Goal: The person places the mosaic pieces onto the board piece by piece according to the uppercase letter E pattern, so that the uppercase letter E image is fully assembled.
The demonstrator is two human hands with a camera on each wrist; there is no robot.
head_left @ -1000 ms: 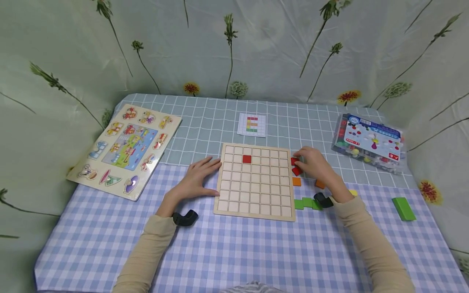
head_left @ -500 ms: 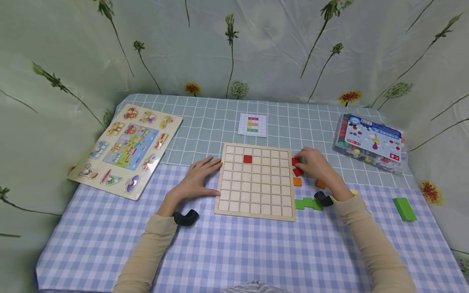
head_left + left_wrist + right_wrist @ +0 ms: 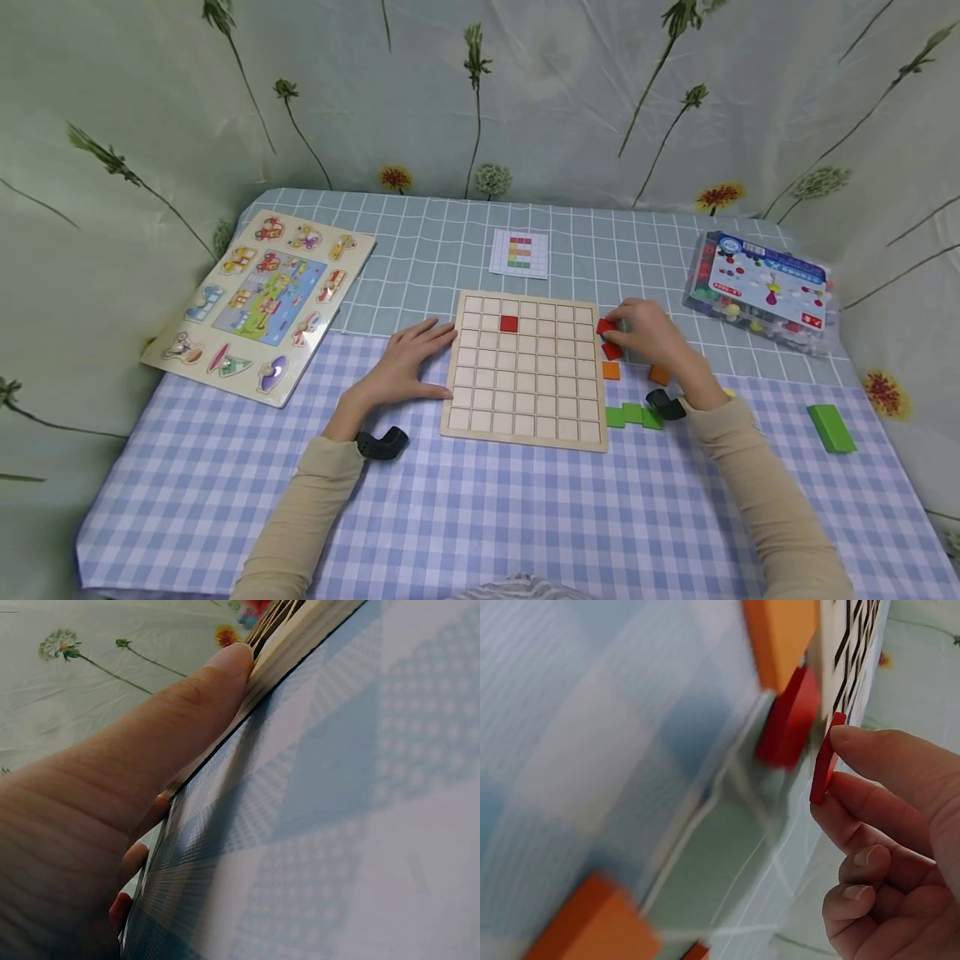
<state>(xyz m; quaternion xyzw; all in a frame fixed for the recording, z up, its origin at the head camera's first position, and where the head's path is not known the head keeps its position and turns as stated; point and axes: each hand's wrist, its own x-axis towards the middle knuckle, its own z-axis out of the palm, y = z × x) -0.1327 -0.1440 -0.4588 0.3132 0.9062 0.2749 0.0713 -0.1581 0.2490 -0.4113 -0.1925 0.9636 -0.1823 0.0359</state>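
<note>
A wooden grid board (image 3: 525, 442) lies in the middle of the table, one red square tile (image 3: 508, 323) set in its upper part. My left hand (image 3: 405, 367) rests along the board's left side, fingers spread; in the left wrist view the thumb (image 3: 180, 712) touches its edge. Just off the right edge, my right hand (image 3: 651, 333) pinches another red tile (image 3: 826, 761) between thumb and fingers, tilted on edge in the right wrist view. A further red tile (image 3: 612, 351) lies just below it, beside the board.
Right of the board lie orange tiles (image 3: 611, 371), green tiles (image 3: 632, 413) and a partly hidden yellow piece (image 3: 729, 392). A pattern card (image 3: 519, 253) sits behind the board. A picture puzzle (image 3: 258, 308) is left; a plastic box (image 3: 765, 287) and green block (image 3: 832, 428) are right.
The head view has shifted slightly. Both hands keep nearly the same places, and the red tile at the right fingertips sits slightly tilted compared with before.
</note>
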